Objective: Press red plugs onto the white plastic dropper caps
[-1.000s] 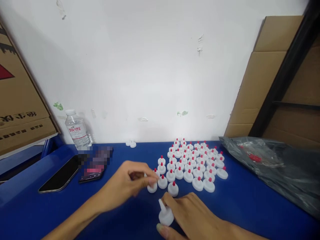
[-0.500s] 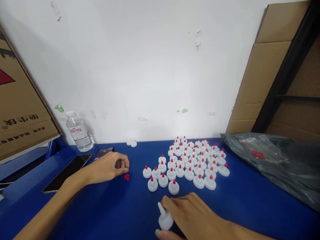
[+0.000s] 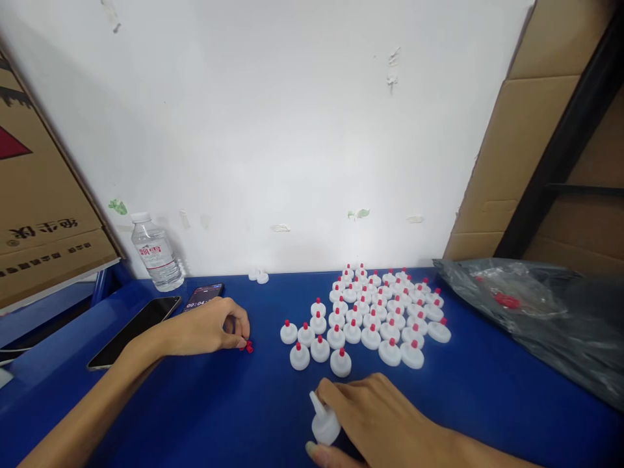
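Note:
My left hand (image 3: 214, 328) reaches down to a few small red caps (image 3: 249, 347) on the blue table. Its thumb and forefinger are pinched together there, with a bit of red showing at the tips. In my right hand (image 3: 373, 416) is a white nozzle cap (image 3: 324, 426), gripped between thumb and fingers; its slanted spout is bare and points up to the left. Beyond that hand stand many white nozzle caps (image 3: 340, 365) in a cluster, each with a red tip on its spout.
A water bottle (image 3: 158, 257) stands at the back left, near two phones (image 3: 134, 331) (image 3: 207, 294). White pieces (image 3: 262, 277) lie by the wall. On the right, a grey plastic bag (image 3: 550, 351) carries a clear bag with red caps (image 3: 507, 300). Cardboard (image 3: 507, 143) flanks the table (image 3: 195, 416).
My left hand has lowered slightly onto the red caps, now partly covering them. My right hand keeps its hold on the white nozzle cap. The view has shifted a little.

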The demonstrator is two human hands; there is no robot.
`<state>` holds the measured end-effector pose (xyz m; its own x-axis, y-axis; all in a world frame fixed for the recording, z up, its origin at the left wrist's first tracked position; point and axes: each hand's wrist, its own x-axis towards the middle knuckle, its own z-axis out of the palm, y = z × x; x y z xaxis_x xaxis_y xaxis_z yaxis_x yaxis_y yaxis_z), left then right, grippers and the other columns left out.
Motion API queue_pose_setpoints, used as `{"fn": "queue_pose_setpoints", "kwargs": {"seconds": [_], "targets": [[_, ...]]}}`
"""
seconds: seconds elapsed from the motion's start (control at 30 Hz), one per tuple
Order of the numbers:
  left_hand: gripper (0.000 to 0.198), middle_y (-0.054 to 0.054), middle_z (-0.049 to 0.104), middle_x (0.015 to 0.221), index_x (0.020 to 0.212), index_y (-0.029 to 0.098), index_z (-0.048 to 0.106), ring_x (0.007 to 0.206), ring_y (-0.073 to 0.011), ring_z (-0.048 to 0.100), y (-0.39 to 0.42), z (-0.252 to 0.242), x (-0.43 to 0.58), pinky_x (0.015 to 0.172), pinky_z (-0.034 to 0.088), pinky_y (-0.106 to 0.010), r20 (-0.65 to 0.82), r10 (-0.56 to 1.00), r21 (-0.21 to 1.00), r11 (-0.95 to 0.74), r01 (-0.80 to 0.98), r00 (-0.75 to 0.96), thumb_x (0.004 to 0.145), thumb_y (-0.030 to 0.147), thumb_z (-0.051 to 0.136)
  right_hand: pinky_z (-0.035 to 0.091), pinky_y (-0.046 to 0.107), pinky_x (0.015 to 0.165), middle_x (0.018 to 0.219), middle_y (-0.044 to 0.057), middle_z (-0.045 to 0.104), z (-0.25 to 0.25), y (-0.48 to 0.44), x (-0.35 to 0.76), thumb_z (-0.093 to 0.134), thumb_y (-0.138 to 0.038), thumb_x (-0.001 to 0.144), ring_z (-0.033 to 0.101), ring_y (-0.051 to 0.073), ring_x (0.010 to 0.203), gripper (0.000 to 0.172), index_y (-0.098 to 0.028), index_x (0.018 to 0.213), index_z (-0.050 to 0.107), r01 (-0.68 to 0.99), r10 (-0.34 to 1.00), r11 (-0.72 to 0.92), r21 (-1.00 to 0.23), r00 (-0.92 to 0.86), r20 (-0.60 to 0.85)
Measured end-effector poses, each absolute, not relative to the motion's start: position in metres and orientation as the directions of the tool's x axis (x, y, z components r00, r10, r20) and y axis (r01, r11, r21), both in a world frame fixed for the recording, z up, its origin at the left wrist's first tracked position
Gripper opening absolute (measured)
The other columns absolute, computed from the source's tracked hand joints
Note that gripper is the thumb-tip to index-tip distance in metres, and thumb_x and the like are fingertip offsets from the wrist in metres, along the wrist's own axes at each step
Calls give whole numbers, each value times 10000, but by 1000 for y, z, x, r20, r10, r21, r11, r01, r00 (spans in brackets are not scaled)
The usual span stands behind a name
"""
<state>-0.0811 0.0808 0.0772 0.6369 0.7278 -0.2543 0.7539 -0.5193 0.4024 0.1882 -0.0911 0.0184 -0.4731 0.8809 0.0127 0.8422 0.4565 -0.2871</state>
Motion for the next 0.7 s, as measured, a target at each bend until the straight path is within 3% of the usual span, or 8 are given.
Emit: {"fn": "queue_pose_setpoints", "kwargs": {"seconds": [0.4,0.5,0.6,0.7], "targets": [[176,-34,760,841,867,217,775,758,-191,663,86,66,-80,616,471,-242,-233,658,473,-566,675,716,880,364,679,437,323,689,957,46,762,16,-94,188,629,-536,965,736,287,808,343,-209,1056,588,833,876,474,-284,-479,56],[199,-35,750,890,856,217,768,764,-183,641,83,70,-76,628,460,-243,-167,672,453,-597,662,721,889,387,671,448,335,723,997,60,763,18,-94,188,620,-524,971,739,300,852,342,-205,1090,596,836,878,463,-293,-477,26],[230,-18,712,784,868,210,740,703,-172,613,76,77,-71,608,437,-243,-57,721,445,-601,664,691,910,413,640,443,337,745,1017,63,764,16,-95,187,641,-464,947,738,308,893,303,-207,1102,607,845,895,426,-323,-445,17],[227,-1,681,721,880,201,711,591,-146,567,68,84,-66,530,400,-232,-46,750,532,-540,652,660,915,409,628,401,317,685,944,49,767,10,-95,187,663,-386,877,740,304,854,253,-209,1049,612,862,923,371,-346,-381,42]]}}
